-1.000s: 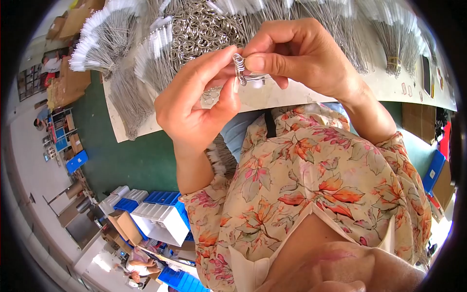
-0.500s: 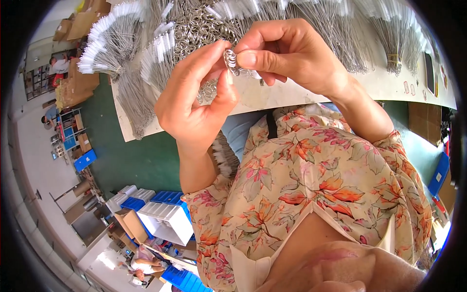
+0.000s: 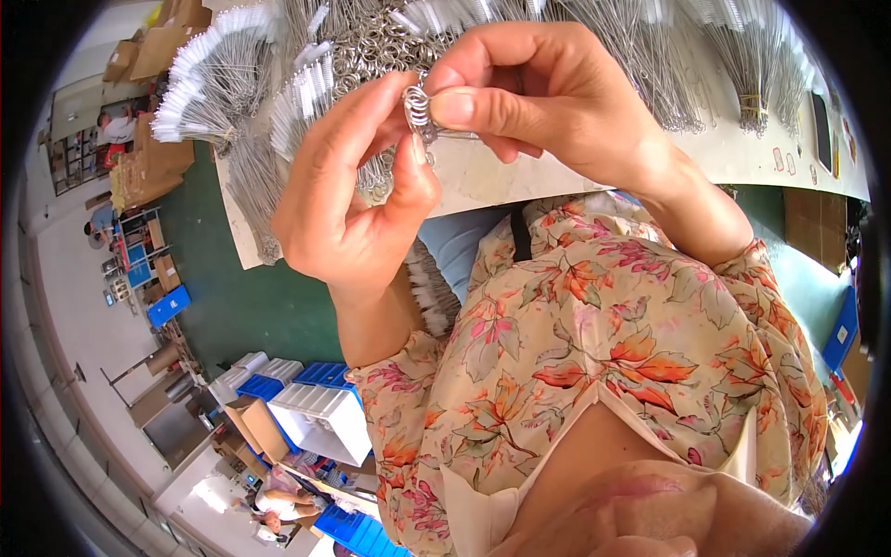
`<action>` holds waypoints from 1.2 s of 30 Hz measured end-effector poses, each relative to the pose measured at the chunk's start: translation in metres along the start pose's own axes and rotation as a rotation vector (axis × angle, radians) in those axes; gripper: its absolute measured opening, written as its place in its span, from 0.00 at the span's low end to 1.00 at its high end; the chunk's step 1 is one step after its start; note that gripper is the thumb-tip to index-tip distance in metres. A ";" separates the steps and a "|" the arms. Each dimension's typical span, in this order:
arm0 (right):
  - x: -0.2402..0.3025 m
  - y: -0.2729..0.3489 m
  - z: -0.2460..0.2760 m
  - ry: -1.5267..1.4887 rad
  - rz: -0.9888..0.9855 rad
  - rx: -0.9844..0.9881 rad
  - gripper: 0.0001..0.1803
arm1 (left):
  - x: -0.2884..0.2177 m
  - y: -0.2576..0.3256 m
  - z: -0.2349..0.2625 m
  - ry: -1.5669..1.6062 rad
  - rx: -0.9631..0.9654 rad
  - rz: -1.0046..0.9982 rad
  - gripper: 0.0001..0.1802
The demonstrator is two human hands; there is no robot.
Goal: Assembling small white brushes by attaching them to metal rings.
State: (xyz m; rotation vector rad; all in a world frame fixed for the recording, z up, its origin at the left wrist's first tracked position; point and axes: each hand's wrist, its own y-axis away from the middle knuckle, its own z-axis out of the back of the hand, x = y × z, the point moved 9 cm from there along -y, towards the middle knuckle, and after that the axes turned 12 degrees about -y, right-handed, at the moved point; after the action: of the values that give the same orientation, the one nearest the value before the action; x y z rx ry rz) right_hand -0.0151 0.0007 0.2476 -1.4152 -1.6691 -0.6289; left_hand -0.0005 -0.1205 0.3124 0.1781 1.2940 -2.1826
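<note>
Several shiny metal rings (image 3: 417,110), bunched in a short row, are held up above the front of the table. My left hand (image 3: 343,190) grips them between the tips of thumb and index finger. From the other side, my right hand (image 3: 566,107) has its thumb and index finger closed at the right edge of the same rings; its other fingers curl behind. Whether it also holds a thin wire is hidden. Beyond the hands lies a heap of loose metal rings (image 3: 376,54), flanked by thin wire brushes (image 3: 223,79) with white bristles.
More brush bundles (image 3: 756,70) lie along the far side of the pale table (image 3: 501,181), some tied with a band. A dark flat object (image 3: 820,137) is at the right end. Cardboard boxes (image 3: 153,162) and white and blue bins (image 3: 320,422) stand to the left.
Both hands have shifted slightly left, carrying the rings along. The rings now look more spread apart between my fingertips.
</note>
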 end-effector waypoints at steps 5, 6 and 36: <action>-0.003 -0.006 -0.001 0.107 -0.011 0.042 0.08 | 0.002 -0.003 0.000 -0.018 -0.033 -0.034 0.16; -0.002 -0.009 0.002 0.105 -0.012 0.042 0.08 | 0.001 -0.002 0.003 -0.027 -0.061 -0.068 0.16; 0.006 -0.001 0.010 0.192 -0.066 0.061 0.08 | 0.009 -0.019 -0.013 -0.058 0.231 0.013 0.08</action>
State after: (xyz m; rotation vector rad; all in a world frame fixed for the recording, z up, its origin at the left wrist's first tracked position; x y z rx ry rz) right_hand -0.0190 0.0116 0.2471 -1.2211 -1.5743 -0.7208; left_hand -0.0200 -0.1064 0.3165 0.2111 1.0039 -2.3054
